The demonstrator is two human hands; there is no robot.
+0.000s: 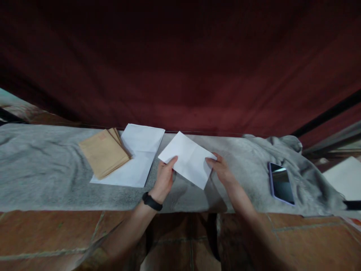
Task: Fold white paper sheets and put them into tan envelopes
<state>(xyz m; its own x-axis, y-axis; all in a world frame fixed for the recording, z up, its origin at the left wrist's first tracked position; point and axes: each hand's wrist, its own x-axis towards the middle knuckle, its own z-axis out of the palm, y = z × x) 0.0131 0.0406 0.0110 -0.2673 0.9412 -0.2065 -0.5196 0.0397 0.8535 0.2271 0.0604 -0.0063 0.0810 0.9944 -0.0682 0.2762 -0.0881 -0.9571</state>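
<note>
Head view. The left hand (165,177) is gripping a rectangular piece of white paper (187,158) at its lower left edge, thumb lying on the upper face, the other fingers curling mostly out of sight underneath. The right hand (222,168) is pinching the same piece near its right corner, thumb on top, fingers bent in close. The paper is tilting, its corners pointing up and down, and is showing a faint crease; it is being held over the middle of a long surface draped in grey plush cloth (50,173).

Containers: a small stack of flat brown paper envelopes (103,153) is lying left of the hands, slightly fanned, partly covering some large white paper sheets (141,169). Cannot tell whether the envelopes are holding anything.

Off to the right, a dark-screened phone with a lilac edge (282,183) is resting face up on the cloth, near its bunched folds. A black wristband (152,201) is circling the left wrist. A dark red fabric sheet (180,82) is hanging beyond; terracotta floor tiles (42,229) are showing below.
</note>
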